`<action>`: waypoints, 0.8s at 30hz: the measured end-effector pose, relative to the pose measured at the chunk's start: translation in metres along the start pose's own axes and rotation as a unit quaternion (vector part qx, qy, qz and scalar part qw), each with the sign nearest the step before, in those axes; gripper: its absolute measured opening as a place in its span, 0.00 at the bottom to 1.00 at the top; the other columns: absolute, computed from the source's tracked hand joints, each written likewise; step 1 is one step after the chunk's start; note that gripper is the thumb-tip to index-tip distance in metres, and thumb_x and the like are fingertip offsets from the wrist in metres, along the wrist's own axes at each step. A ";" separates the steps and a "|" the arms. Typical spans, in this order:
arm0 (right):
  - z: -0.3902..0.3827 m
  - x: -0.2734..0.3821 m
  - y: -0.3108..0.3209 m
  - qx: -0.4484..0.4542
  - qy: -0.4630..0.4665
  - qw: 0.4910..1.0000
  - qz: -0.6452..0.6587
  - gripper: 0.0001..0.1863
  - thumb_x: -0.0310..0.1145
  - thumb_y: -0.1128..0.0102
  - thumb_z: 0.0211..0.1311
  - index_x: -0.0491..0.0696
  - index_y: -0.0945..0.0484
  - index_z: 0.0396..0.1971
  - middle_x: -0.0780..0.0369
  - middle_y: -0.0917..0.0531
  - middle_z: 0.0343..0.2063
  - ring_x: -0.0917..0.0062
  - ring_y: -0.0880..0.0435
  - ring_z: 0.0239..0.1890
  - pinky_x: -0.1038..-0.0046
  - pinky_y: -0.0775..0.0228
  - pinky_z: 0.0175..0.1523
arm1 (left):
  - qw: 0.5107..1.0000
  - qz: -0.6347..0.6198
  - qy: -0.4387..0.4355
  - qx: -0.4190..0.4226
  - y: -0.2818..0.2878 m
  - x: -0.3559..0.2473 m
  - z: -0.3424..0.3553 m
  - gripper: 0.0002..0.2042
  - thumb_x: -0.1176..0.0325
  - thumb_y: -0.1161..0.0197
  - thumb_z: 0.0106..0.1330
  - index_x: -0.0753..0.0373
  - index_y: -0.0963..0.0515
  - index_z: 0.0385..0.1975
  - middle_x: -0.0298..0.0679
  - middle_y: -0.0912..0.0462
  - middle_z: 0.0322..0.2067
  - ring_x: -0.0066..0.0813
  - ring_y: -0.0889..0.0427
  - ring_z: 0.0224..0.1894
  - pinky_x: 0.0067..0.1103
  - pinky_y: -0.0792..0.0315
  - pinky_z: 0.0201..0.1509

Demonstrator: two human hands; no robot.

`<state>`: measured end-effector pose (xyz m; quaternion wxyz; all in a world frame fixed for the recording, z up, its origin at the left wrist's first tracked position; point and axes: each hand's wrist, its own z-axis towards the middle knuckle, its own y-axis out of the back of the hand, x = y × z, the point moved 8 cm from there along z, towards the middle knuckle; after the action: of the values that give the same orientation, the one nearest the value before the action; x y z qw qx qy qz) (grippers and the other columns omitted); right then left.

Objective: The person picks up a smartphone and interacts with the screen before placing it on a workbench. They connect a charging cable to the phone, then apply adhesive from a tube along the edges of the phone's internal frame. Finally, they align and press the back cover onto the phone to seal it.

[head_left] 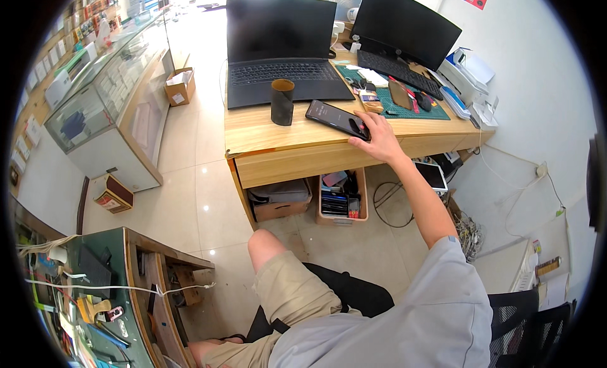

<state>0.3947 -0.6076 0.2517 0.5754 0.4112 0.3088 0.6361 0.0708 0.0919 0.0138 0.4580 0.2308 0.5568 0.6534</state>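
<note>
By the right hand [377, 137], the right end of a dark phone [332, 117] was grasped, with the thumb at the near side and the fingertips bent over the far side; the left hand was not shown, so its state could not be told. The phone was laid slantwise near the front edge of the wooden desk [253, 135], screen up (whether its gripped end was raised slightly off the wood could not be made out). It was presumably kept at that edge so that it could be reached with a half-stretched arm and its screen seen from above. Only one end was covered by the hand, by which most of the glass was left in sight. A dark cylinder [282, 105] was stood upright to the phone's left, nearer the desk's front left corner, its round base probably giving it a steady footing. The open laptop [281, 52] was set farther back, toward the left edge, and a green mat [437, 113] was spread to the right, perhaps so that the wood beneath the small things on it was protected.
</note>
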 end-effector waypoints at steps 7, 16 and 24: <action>0.000 -0.005 0.002 -0.010 -0.005 0.999 0.036 0.42 0.57 0.33 0.56 0.46 0.30 0.65 0.50 0.24 0.58 0.55 0.29 0.62 0.58 0.37 0.67 | 1.000 -0.005 -0.005 0.007 -0.002 0.005 -0.001 0.32 0.53 0.34 0.67 0.63 0.31 0.66 0.55 0.30 0.61 0.59 0.29 0.59 0.49 0.32 0.61; -0.008 -0.006 0.004 -0.027 0.009 0.999 0.019 0.39 0.56 0.32 0.58 0.45 0.27 0.62 0.50 0.24 0.58 0.54 0.30 0.64 0.58 0.38 0.68 | 0.999 -0.024 0.003 0.021 -0.002 0.007 -0.003 0.32 0.52 0.36 0.68 0.61 0.34 0.68 0.56 0.34 0.63 0.60 0.33 0.62 0.50 0.34 0.63; -0.009 -0.003 0.002 -0.002 -0.002 1.000 0.007 0.38 0.56 0.33 0.58 0.50 0.27 0.64 0.49 0.26 0.60 0.55 0.31 0.64 0.58 0.38 0.69 | 0.999 -0.025 0.019 0.032 -0.006 0.015 -0.004 0.32 0.53 0.36 0.69 0.59 0.34 0.69 0.56 0.34 0.64 0.60 0.33 0.62 0.50 0.35 0.64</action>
<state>0.3857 -0.6098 0.2491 0.5721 0.4135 0.3034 0.6401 0.0622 0.1023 0.0040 0.4557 0.2186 0.5916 0.6281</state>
